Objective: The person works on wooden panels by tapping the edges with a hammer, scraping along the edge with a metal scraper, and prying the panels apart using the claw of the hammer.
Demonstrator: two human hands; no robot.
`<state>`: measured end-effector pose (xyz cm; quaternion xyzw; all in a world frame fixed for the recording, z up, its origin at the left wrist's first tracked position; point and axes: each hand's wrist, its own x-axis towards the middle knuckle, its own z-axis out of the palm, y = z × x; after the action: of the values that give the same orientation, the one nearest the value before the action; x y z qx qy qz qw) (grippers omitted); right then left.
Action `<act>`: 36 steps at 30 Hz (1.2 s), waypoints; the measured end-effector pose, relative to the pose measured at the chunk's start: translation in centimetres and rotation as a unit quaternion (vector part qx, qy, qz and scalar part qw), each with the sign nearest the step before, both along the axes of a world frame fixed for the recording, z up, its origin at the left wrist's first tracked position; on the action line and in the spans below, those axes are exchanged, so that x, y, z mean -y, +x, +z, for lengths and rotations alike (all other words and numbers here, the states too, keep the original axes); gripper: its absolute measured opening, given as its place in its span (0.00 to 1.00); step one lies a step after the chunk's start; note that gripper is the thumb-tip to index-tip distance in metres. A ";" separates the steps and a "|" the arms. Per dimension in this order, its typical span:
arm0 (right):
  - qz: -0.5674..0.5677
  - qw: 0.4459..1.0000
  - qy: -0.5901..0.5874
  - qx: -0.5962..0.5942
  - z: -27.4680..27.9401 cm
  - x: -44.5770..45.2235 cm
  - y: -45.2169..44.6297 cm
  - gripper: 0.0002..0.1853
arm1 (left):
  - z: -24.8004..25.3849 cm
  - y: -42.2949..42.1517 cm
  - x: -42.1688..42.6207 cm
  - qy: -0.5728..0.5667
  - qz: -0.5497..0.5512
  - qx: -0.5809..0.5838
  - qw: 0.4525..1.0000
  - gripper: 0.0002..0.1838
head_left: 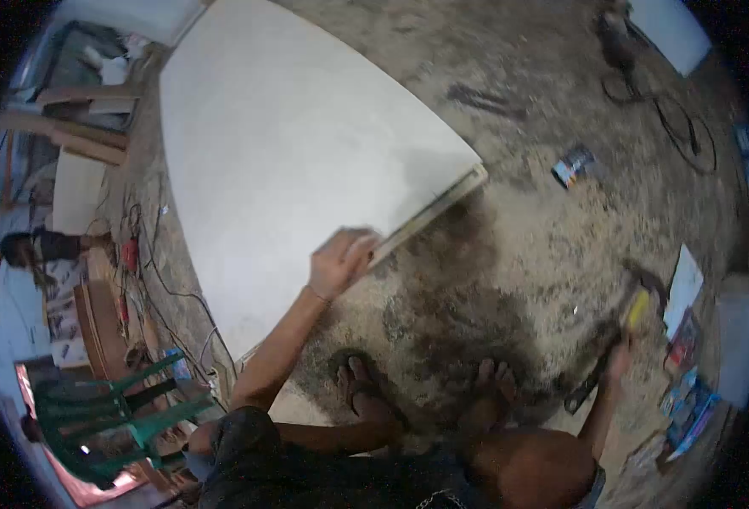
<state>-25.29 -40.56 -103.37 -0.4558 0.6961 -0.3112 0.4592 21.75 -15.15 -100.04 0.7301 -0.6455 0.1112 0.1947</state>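
Note:
A large white panel (298, 119) lies at a slant from the upper left toward the middle, its narrow edge facing the lower right. My left hand (340, 261) is closed on that edge near its middle, fingers bent over it. Off to the right, my right hand (619, 358) is closed around the handle of what looks like a hammer (637, 310), yellow near its dark head. The handle's black end sticks out below the hand. Blur softens the right hand and the tool.
A green plastic chair (120, 407) stands at the lower left, near cables and wood pieces (94, 140). Another person (43, 246) is at the far left. A small packet (573, 166) and a black cable (688, 127) lie on the floor. Blue packaging (690, 411) sits lower right.

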 end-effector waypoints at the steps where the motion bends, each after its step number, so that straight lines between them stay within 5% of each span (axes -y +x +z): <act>1: -0.027 0.998 0.049 0.025 -1.2 0.6 -2.4 0.20 | 0.8 -0.9 0.2 0.034 0.017 -0.020 0.999 0.20; 3: -0.041 0.981 0.135 0.137 1.8 0.4 -1.7 0.20 | -0.9 -0.5 -0.5 0.091 0.009 -0.028 0.995 0.26; 5: 0.065 0.997 0.046 -0.023 -13.5 3.3 -14.5 0.23 | -0.7 -0.1 -0.6 0.143 0.009 -0.034 0.989 0.28; 6: 0.139 0.972 -0.149 -0.118 -11.0 1.2 -11.7 0.23 | -0.8 0.2 -0.9 0.157 0.004 -0.032 0.987 0.30; 7: 0.051 0.995 0.032 0.082 -10.7 2.5 -11.3 0.21 | -0.7 0.4 -1.1 0.204 0.011 -0.005 0.979 0.32; 9: 0.077 0.996 0.025 0.034 -7.7 4.5 -6.5 0.21 | -0.4 1.2 -2.2 0.237 0.014 0.039 0.971 0.30; 11: 0.138 0.990 -0.032 -0.025 -4.4 6.6 -1.2 0.22 | 1.6 2.8 -4.5 0.220 -0.109 0.039 0.969 0.29; 15: 0.248 0.952 -0.157 -0.089 2.7 12.3 9.1 0.22 | 8.3 7.5 -10.1 0.361 -0.026 0.024 0.932 0.34; 17: 0.280 0.928 -0.219 -0.114 6.0 15.1 12.9 0.23 | 14.5 8.4 -11.3 0.494 0.152 -0.097 0.851 0.32; 19: 0.304 0.897 -0.289 -0.141 8.7 18.5 15.9 0.23 | 19.3 7.6 -12.0 0.459 0.197 -0.116 0.859 0.32; 22: 0.349 0.813 -0.425 -0.192 11.3 25.1 21.4 0.24 | 25.6 3.0 -10.6 0.250 0.152 -0.266 0.918 0.32; 24: 0.356 0.761 -0.526 -0.134 14.0 25.5 28.5 0.24 | 30.0 -1.5 -9.0 0.148 0.066 -0.383 0.909 0.30; 25: 0.344 0.774 -0.531 0.015 19.5 19.6 32.5 0.22 | 30.9 -3.2 -8.5 0.102 0.019 -0.435 0.894 0.30; 26: 0.349 0.749 -0.562 -0.037 19.5 20.7 36.3 0.19 | 30.8 -4.4 -8.1 0.090 -0.004 -0.444 0.892 0.29; 29: 0.443 0.784 -0.413 -0.137 21.2 17.1 42.3 0.16 | 27.4 -6.1 -7.4 0.106 -0.013 -0.424 0.899 0.30; 31: 0.471 0.803 -0.328 -0.160 15.6 17.5 46.7 0.16 | 23.7 -5.5 -8.4 0.357 0.148 -0.156 0.909 0.33; 32: 0.478 0.794 -0.333 -0.175 11.6 17.7 47.2 0.16 | 23.1 -5.1 -8.9 0.358 0.152 -0.160 0.907 0.33; 34: 0.483 0.792 -0.322 -0.191 8.8 12.3 43.8 0.15 | 22.2 -4.9 -9.4 0.493 0.149 -0.272 0.813 0.36; 36: 0.599 0.675 -0.197 -0.384 14.2 6.8 38.6 0.16 | 22.7 -5.4 -10.0 0.418 0.145 -0.278 0.853 0.37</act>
<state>13.29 -47.37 -89.21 -0.9342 0.3120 0.1029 0.1393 16.35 -5.13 -77.38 0.8282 -0.4372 -0.3498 0.0240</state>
